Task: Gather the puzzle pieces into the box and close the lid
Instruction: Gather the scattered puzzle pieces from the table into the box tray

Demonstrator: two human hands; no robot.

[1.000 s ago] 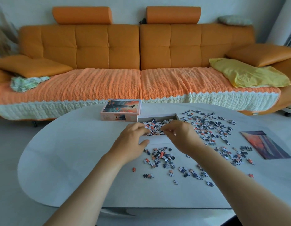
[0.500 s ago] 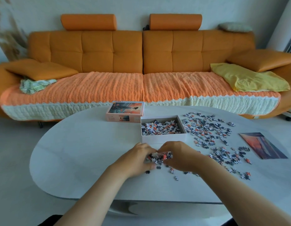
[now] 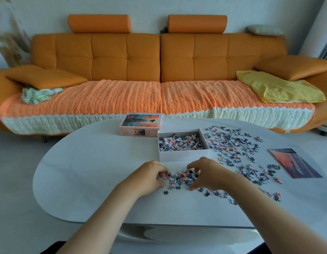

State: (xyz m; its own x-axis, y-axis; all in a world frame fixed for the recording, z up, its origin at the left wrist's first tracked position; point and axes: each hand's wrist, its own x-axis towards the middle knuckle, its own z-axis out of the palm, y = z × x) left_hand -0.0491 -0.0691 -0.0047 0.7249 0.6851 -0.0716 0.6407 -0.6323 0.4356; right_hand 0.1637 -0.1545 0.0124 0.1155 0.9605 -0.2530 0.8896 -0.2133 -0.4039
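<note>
– Far left on the orange sofa (image 3: 122, 57), is that a green patterned cloth (image 3: 38, 94)? And what's on the white table (image 3: 85, 180), going left to right?

– yep, crumpled cloth, one edge tucked under a cushion. First thing on the table is the lid (image 3: 140, 123), picture side up at the far edge. It's just beside the far left corner of the box (image 3: 182, 155), can't tell if they touch. The box sits open near the middle with a layer of puzzle pieces (image 3: 180, 143) inside.

– and the hands?

– both are down on the tabletop in front of the box, closing in on a small pile (image 3: 181, 177). The left hand (image 3: 148, 177) has its fingers curled in, tips against the pile's left edge. The right hand (image 3: 210, 174) is arched over the right side, thumb low at the near side, fingers hooked round the far side. So the pile's hemmed in between them, lying on the table. A single piece (image 3: 165, 192) lies loose just in front of the pile, by the left hand.

– rest of the puzzle?

– there's a big scatter (image 3: 230, 143) spread right of the box, trailing toward the near edge past the right wrist. Right of that a sunset print (image 3: 294, 163) lies flat. Behind it, a yellow cloth (image 3: 278, 88) is draped on the sofa's right end.
</note>
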